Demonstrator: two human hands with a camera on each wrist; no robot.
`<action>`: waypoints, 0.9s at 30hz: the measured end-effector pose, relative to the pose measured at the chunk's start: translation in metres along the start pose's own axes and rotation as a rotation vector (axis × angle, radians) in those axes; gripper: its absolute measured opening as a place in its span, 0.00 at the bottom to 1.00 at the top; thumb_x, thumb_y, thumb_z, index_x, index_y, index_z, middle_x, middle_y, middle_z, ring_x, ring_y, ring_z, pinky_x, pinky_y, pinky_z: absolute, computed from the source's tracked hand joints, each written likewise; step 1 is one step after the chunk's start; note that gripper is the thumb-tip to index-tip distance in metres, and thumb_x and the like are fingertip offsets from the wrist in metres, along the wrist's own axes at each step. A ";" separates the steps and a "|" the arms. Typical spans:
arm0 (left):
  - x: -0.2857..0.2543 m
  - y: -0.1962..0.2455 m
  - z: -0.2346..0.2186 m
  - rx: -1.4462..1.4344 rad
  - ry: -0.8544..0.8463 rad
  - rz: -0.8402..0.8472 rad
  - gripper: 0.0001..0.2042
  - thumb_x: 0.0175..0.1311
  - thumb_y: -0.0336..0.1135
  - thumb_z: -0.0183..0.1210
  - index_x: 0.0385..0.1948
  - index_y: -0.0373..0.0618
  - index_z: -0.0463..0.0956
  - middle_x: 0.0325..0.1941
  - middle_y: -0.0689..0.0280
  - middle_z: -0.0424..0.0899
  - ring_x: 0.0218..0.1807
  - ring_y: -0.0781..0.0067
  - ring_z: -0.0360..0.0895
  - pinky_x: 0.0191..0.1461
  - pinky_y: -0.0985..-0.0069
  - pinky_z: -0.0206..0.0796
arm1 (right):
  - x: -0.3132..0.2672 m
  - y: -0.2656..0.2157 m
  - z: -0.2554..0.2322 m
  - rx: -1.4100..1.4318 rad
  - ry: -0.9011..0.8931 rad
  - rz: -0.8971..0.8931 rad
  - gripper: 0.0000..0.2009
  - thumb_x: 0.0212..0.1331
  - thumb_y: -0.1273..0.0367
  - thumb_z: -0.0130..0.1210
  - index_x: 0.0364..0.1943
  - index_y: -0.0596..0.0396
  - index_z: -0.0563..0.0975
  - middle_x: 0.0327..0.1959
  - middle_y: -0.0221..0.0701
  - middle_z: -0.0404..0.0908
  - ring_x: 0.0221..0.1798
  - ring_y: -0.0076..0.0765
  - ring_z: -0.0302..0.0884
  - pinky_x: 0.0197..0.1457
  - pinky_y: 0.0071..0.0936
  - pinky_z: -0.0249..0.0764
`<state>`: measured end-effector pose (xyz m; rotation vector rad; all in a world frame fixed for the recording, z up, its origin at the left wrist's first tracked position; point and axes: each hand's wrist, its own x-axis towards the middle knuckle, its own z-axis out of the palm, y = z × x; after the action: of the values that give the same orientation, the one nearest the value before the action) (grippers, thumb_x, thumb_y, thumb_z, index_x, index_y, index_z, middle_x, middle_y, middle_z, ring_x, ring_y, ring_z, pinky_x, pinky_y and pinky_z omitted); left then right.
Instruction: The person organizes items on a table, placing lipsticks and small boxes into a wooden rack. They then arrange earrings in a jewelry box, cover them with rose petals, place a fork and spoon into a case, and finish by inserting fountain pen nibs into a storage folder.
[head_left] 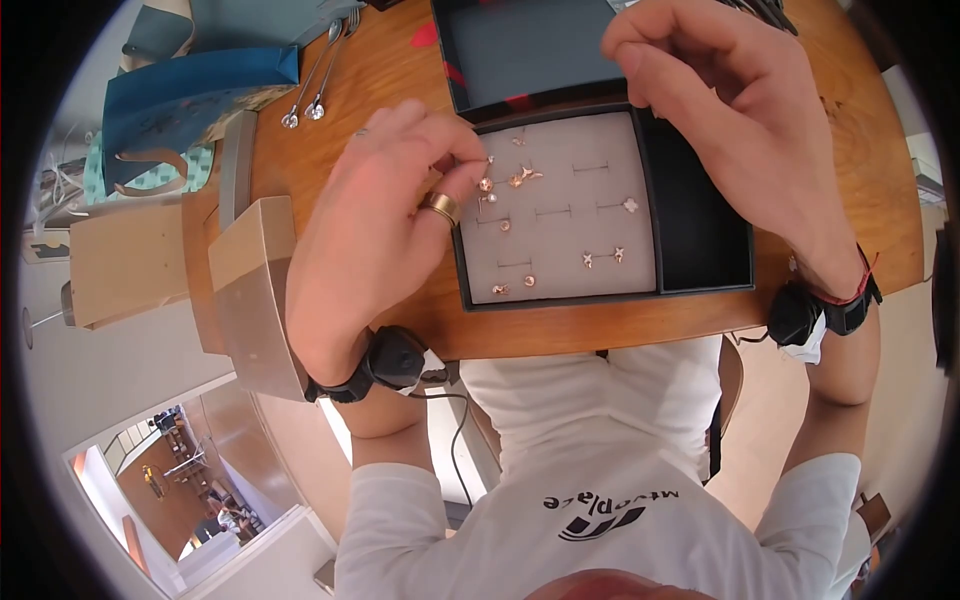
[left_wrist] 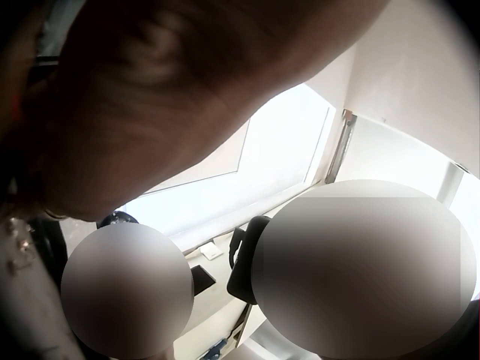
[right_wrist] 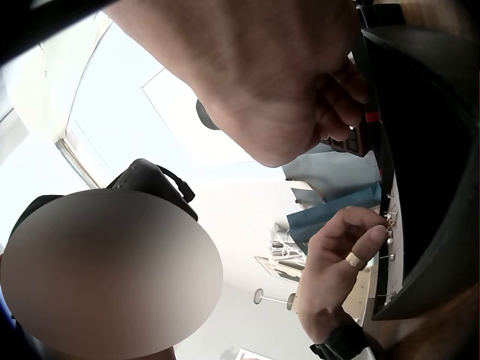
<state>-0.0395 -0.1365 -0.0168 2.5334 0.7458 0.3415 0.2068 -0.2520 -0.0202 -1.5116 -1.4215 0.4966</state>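
A jewelry box (head_left: 560, 292) lies on the table, its grey slotted pad (head_left: 556, 240) holding several small earrings. My left hand (head_left: 385, 205), a gold ring on one finger, reaches over the pad's left edge. Its thumb and index finger pinch a tiny stud earring (head_left: 490, 160) beside a cluster of gold-toned earrings (head_left: 518, 180). In the right wrist view the left hand (right_wrist: 334, 259) shows its fingertips right at the pad. Above the box's black side compartment (head_left: 700, 230) hangs my right hand (head_left: 735, 115), fingers bent, thumb by the index fingertip; I cannot tell whether it holds anything small.
A dark box lid (head_left: 530, 55) lies behind the jewelry box. At the back left are a spoon and fork (head_left: 325, 70) and a blue paper bag (head_left: 190, 95). A cardboard box (head_left: 255, 290) stands left of my left forearm. The table's front edge runs close before the jewelry box.
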 end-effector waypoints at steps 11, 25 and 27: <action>0.002 0.025 -0.004 -0.575 0.096 -0.027 0.06 0.76 0.29 0.65 0.43 0.34 0.82 0.41 0.71 0.81 0.41 0.81 0.72 0.49 0.82 0.63 | -0.008 0.009 0.018 0.059 -0.110 -0.332 0.11 0.67 0.77 0.65 0.52 0.57 0.83 0.36 0.26 0.81 0.37 0.23 0.76 0.42 0.23 0.72; 0.005 0.034 0.013 -0.843 0.101 -0.068 0.08 0.76 0.32 0.66 0.45 0.36 0.82 0.41 0.71 0.80 0.41 0.82 0.72 0.48 0.81 0.64 | -0.007 0.010 0.013 0.057 -0.201 -0.389 0.04 0.64 0.76 0.68 0.40 0.59 0.85 0.32 0.30 0.84 0.28 0.27 0.78 0.33 0.25 0.72; 0.004 0.038 0.013 -0.804 0.104 -0.082 0.08 0.76 0.32 0.66 0.45 0.36 0.82 0.41 0.71 0.80 0.41 0.82 0.72 0.48 0.81 0.64 | -0.009 0.009 0.015 0.122 -0.170 -0.350 0.04 0.62 0.77 0.69 0.39 0.59 0.85 0.31 0.30 0.84 0.29 0.27 0.78 0.33 0.25 0.72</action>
<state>-0.0143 -0.1670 -0.0080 1.7337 0.5863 0.6057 0.1968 -0.2538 -0.0370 -1.1132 -1.7135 0.4928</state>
